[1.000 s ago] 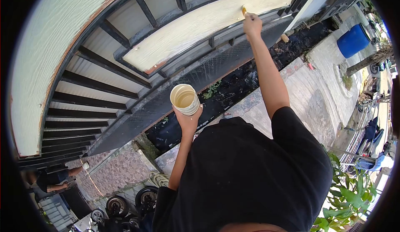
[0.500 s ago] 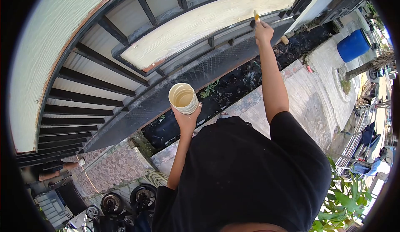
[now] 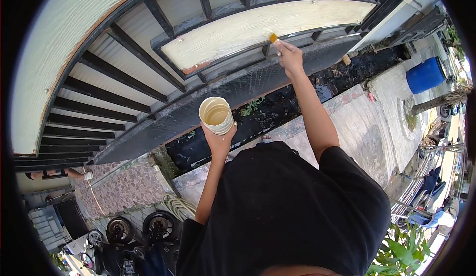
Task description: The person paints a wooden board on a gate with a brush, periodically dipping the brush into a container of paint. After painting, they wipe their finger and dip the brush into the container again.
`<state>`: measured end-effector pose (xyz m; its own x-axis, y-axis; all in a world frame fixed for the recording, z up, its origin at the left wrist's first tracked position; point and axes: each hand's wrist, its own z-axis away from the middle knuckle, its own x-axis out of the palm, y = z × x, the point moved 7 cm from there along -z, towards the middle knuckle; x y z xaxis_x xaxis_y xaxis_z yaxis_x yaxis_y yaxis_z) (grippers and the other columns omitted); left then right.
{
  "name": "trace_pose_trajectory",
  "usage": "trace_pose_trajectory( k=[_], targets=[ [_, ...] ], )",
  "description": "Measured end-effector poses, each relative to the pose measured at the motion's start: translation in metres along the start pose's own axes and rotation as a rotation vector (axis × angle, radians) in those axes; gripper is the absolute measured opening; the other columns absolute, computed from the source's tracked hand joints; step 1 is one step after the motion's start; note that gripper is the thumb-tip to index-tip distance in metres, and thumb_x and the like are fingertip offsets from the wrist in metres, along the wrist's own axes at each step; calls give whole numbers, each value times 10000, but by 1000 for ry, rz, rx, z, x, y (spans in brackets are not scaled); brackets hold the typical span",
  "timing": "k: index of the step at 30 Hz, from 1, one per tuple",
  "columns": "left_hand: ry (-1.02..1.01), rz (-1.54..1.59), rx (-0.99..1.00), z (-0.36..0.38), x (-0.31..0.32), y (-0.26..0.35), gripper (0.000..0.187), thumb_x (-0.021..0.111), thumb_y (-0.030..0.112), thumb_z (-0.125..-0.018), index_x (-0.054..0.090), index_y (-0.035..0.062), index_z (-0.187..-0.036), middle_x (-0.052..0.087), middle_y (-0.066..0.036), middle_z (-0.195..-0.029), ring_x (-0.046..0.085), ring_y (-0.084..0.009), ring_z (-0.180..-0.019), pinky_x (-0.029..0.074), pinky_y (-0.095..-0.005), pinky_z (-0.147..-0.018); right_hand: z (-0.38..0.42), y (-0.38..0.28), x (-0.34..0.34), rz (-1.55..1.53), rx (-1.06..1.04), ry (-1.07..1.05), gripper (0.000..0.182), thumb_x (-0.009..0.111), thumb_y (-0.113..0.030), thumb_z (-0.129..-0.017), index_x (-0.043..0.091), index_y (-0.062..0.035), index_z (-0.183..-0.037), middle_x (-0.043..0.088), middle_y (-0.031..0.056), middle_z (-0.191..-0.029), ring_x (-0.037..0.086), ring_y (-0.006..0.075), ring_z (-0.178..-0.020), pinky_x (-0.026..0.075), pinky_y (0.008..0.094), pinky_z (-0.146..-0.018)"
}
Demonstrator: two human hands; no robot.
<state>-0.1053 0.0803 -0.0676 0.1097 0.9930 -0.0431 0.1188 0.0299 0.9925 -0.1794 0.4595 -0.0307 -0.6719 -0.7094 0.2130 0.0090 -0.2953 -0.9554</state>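
While the left grip (image 3: 218, 140) clasps a cup (image 3: 224, 127), the right grip (image 3: 290, 58) clamps a brush (image 3: 273, 37) slanting lengthwise up-left, bristles foremost.

Below the right hand's fingers (image 3: 284, 49) and off to their right spreads grey concrete ground (image 3: 364, 125), with a blue barrel (image 3: 425, 75) standing on it well apart from them and a small red object (image 3: 371, 97) lying nearer. Below and to the left of the left hand's fingers (image 3: 234, 128) is stone-patterned paving (image 3: 131, 189), bearing a long thin strip (image 3: 95, 197); a coiled pale hose (image 3: 178, 207) lies just beside that paving.
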Motion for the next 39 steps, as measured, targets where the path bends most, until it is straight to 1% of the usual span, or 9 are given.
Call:
trace_pose_trajectory(
  k=[7,10,15,19,23,28,33,36,39],
  targets=[
    [36,-7,14,3,-27,12,827,933,105,-770,420,-2,-1410,634,-155,-1321,639,-238,-1227,487,-379,-1075,16,26,0,-267,-103,339,347,686,-142,-1061,701,65,-1340,566,-24,-727,438,44,-536,308,252,-453],
    [44,-26,2,5,-38,9,804,932,107,-775,427,1,-1392,641,-149,-1308,641,-228,-1219,487,-370,-1070,16,43,41,-205,-216,254,361,630,-122,-1089,675,86,-1382,574,-35,-748,477,41,-656,355,253,-559],
    [51,9,-4,7,-50,13,796,936,114,-772,435,3,-1380,646,-149,-1294,649,-227,-1202,494,-365,-1059,69,65,121,-39,-252,94,338,648,-155,-1090,712,39,-1359,560,-49,-752,470,38,-642,361,238,-546],
    [65,-43,24,5,-58,9,801,938,117,-767,436,3,-1380,656,-157,-1283,657,-235,-1191,502,-370,-1053,127,67,152,-120,98,-275,317,634,-173,-1095,694,33,-1329,594,-13,-760,401,29,-530,278,229,-464],
    [92,-66,34,3,-61,10,818,939,118,-765,430,-4,-1394,660,-164,-1291,661,-242,-1197,505,-378,-1058,154,45,143,-260,293,-506,270,629,-206,-1097,641,14,-1254,644,54,-755,403,41,-495,254,228,-446],
    [106,-109,32,-1,-59,14,862,939,121,-756,421,-2,-1434,666,-171,-1309,668,-255,-1219,512,-387,-1061,180,-1,123,-170,276,-656,205,599,-223,-1112,611,-20,-1144,684,110,-789,392,42,-497,265,230,-456],
    [111,-90,61,-5,-50,24,869,935,89,-734,426,8,-1435,670,-172,-1302,671,-259,-1221,515,-392,-1065,205,-45,110,-66,249,-678,179,599,-205,-1115,633,-37,-1062,625,44,-720,378,29,-513,263,222,-472],
    [110,-95,66,-4,-46,33,882,935,71,-716,430,24,-1439,663,-165,-1312,668,-266,-1229,514,-401,-1073,210,-75,101,213,29,-865,165,685,-141,-1069,740,11,-1038,642,2,-794,395,27,-586,278,233,-525],
    [117,-122,75,-3,-47,34,917,956,76,-689,442,49,-1448,642,-161,-1346,655,-283,-1257,512,-410,-1087,233,-128,111,514,-349,-816,133,758,-80,-1008,751,49,-975,664,8,-738,595,97,-643,435,285,-565]
  ],
)
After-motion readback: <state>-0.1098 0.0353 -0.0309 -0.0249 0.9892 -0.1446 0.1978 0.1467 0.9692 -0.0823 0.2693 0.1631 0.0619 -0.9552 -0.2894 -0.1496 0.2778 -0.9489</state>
